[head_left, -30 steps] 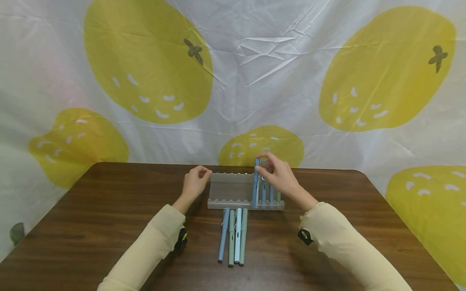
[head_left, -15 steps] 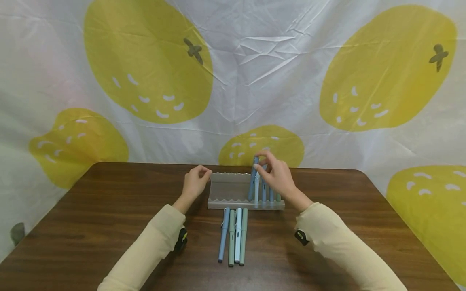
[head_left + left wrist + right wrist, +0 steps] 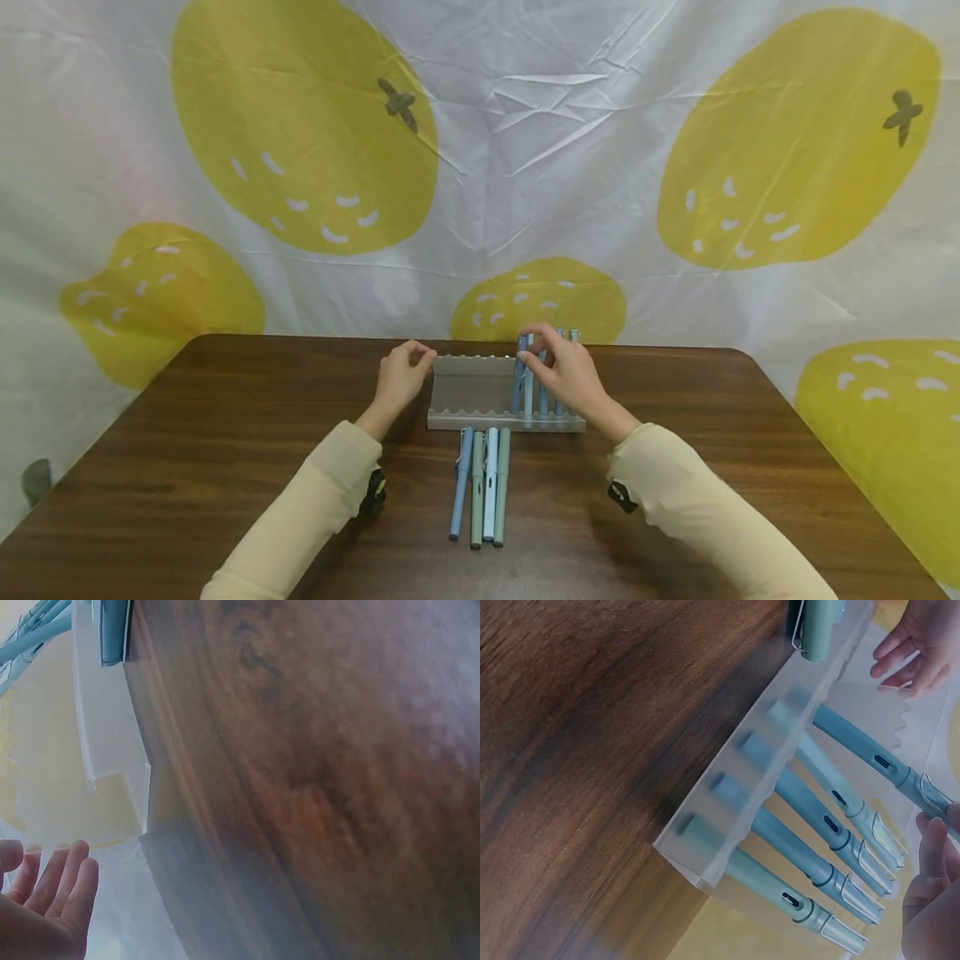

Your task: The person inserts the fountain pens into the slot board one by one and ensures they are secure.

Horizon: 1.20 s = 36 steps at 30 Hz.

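On a table (image 3: 255, 400), the right hand (image 3: 572, 371) pinched a pen (image 3: 866, 754), the left hand (image 3: 400, 377) the rack (image 3: 468, 423) — early release risked toppling.

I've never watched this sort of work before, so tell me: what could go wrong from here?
The right hand holds a blue pen near its clip end, slanted differently from the other racked pens; it might knock them or tip if released early.

The four loose pens lie close in front of the clear rack; a bumped one could perhaps roll.
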Tool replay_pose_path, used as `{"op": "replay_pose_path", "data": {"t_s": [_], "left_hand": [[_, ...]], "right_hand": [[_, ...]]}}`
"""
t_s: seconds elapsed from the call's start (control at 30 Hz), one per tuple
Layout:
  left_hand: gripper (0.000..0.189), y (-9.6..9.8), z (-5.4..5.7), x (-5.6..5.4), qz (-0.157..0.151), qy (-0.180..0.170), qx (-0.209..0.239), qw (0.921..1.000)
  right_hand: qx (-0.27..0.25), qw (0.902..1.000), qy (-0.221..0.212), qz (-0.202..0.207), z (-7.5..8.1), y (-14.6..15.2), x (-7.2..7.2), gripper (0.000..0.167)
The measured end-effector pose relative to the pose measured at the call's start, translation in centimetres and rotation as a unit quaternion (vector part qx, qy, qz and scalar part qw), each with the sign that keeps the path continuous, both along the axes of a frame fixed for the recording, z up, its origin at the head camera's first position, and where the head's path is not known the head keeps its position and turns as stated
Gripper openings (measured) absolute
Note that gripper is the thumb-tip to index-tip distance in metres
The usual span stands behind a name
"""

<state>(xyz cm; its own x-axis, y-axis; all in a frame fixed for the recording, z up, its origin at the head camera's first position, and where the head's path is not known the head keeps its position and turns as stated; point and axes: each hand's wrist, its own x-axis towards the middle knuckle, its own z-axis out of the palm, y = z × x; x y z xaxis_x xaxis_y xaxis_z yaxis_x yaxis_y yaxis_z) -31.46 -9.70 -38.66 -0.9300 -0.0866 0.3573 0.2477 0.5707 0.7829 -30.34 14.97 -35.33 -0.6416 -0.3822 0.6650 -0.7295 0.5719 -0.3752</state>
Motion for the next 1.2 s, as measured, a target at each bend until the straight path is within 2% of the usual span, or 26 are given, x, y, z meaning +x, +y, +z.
{"op": "replay_pose_path", "data": {"t_s": [0.3, 0.47, 0.77, 1.0, 1.2], "left_hand": [[0.016, 0.05, 0.06, 0.0, -0.005, 0.013, 0.002, 0.9999], [0.017, 0.01, 0.05, 0.03, -0.004, 0.01, 0.006, 0.9999], [0.018, -0.06, 0.05, 0.14, -0.005, 0.004, 0.005, 1.0], [0.018, -0.03, -0.1, -0.01, -0.002, 0.004, 0.007, 1.0], [0.018, -0.03, -0.09, 0.04, -0.003, 0.003, 0.003, 1.0]], "right_hand": [[-0.003, 0.9992, -0.039, -0.001, -0.01, -0.03, -0.27, 0.025], [0.004, 0.9987, -0.051, -0.005, -0.15, -0.05, -0.51, 0.026], [0.092, 0.9937, -0.051, -0.038, -0.29, -0.1, -0.71, 0.047], [0.118, 0.99, -0.052, -0.057, -0.36, -0.13, -0.71, 0.053], [0.129, 0.9862, -0.071, -0.076, -0.2, -0.27, -0.82, 0.053]]}}
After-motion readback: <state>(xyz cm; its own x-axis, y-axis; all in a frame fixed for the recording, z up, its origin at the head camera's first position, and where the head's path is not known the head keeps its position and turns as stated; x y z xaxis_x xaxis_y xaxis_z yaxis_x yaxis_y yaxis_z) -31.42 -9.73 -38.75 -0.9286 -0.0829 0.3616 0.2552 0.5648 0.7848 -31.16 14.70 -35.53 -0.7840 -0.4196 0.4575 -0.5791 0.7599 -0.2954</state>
